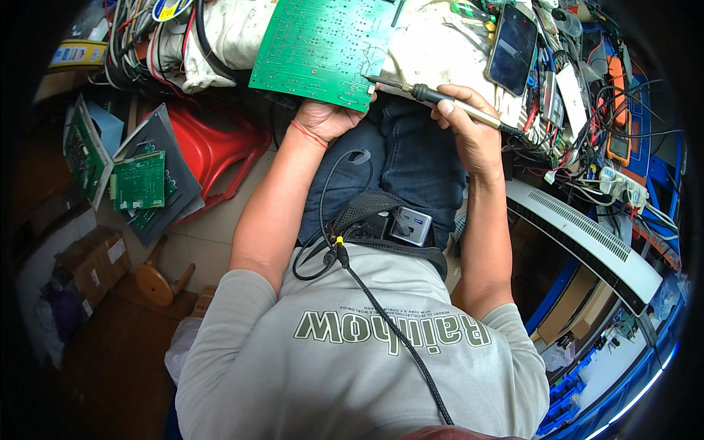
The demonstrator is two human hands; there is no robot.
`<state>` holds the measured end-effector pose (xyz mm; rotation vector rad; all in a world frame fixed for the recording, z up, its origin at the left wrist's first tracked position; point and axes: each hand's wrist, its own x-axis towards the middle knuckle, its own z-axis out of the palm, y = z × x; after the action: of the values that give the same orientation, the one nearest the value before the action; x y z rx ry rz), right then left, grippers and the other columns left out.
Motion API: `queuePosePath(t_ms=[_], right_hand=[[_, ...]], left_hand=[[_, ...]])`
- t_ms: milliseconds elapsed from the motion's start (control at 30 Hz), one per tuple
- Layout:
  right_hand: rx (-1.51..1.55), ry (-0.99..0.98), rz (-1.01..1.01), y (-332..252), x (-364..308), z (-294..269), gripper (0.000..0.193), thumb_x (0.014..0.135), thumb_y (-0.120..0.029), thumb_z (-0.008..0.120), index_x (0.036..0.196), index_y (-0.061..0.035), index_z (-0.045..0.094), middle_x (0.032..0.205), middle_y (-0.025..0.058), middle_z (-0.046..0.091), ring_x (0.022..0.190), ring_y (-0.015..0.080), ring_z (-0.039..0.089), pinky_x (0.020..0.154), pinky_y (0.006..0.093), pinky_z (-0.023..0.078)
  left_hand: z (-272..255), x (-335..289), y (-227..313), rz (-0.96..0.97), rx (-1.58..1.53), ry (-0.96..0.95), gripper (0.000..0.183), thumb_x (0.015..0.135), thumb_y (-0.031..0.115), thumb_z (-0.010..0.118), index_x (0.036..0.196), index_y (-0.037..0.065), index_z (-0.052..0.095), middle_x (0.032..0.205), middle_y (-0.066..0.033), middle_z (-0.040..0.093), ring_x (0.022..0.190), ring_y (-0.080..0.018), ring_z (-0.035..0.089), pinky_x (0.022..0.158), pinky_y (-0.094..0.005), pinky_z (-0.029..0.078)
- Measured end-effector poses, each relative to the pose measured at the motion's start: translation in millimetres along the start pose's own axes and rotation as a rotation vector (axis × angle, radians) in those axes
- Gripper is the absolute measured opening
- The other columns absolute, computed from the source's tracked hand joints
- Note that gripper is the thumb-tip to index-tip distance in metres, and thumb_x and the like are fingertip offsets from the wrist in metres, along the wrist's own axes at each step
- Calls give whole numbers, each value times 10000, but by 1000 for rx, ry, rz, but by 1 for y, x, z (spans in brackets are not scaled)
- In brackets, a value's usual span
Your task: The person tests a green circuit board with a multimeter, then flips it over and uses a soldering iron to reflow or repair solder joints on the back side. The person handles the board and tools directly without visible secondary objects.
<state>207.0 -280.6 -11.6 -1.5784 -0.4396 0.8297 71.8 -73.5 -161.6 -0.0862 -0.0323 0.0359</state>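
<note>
A large green circuit board (323,48) is tilted over the edge of the cloth-covered bench, its solder side facing me. My left hand (330,119) grips its near edge from below; most of those fingers are hidden behind the board. In my right hand (469,125) is a soldering iron (433,97) with a dark grip and a pale handle, held like a pen. The iron's tip points left and meets the board's lower right part, next to a small white connector (371,89). Whether the tip presses on a joint is too small to tell.
A black phone (512,51) lies on the white cloth (425,55). Tangled cables, tools and a yellow-orange multimeter (620,147) crowd the right side. At left, more circuit boards (139,181) lean on a red stool (220,147). A solder spool (170,9) sits at the upper left.
</note>
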Motion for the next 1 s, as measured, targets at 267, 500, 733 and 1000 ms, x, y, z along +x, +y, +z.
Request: queuePosePath(t_ms=[267,500,733,1000], right_hand=[[-10,-3,9,1,0,-1,312,932,-106,757,1206,27,686,936,104,724,789,133,633,719,244,489],[-6,9,3,3,-1,-2,306,933,-85,749,1209,29,683,943,104,724,790,136,638,728,254,501],[15,32,0,4,-2,-4,331,913,-139,790,1202,7,724,888,69,742,774,91,626,722,219,505],[16,30,0,6,-3,-5,327,913,-131,790,1200,9,721,893,70,744,772,89,626,720,217,505]], left_hand=[[-1,0,0,15,14,22,463,855,112,815,1269,0,641,1195,-196,712,1057,-329,712,908,-387,626],[1,-2,1,24,48,57,447,869,112,801,1271,-3,643,1199,-200,712,1076,-339,713,932,-397,623],[-2,-1,-1,61,65,56,470,892,138,783,1291,-38,607,1146,-218,663,941,-231,604,829,-336,590],[-7,0,2,-4,11,16,453,853,114,817,1258,-1,651,1181,-189,720,1073,-336,714,940,-408,620]])
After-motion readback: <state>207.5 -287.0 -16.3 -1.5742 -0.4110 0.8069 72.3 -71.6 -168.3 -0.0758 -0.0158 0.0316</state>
